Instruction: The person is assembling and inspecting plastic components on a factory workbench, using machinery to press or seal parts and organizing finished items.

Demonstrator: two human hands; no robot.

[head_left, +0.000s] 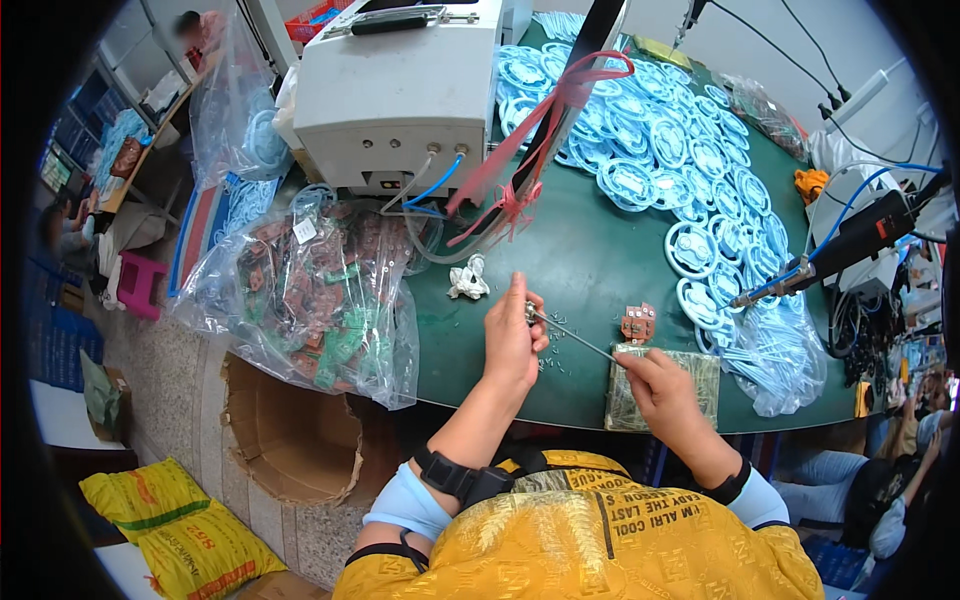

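A thin metal wire (pixel 572 337) spans between both hands: left hand (pixel 512 340) fingers pinched shut on one end, right hand (pixel 662 385) fingertips closed on the other.

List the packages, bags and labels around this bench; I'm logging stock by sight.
Clear plastic bag, bench's left edge: bulging with brown and green circuit boards, small white label on top.
Open cardboard box, floor below it: brown, torn rim.
Yellow sack, floor lower left: woven, green and red print.
Clear bag, right: pale blue ring parts.
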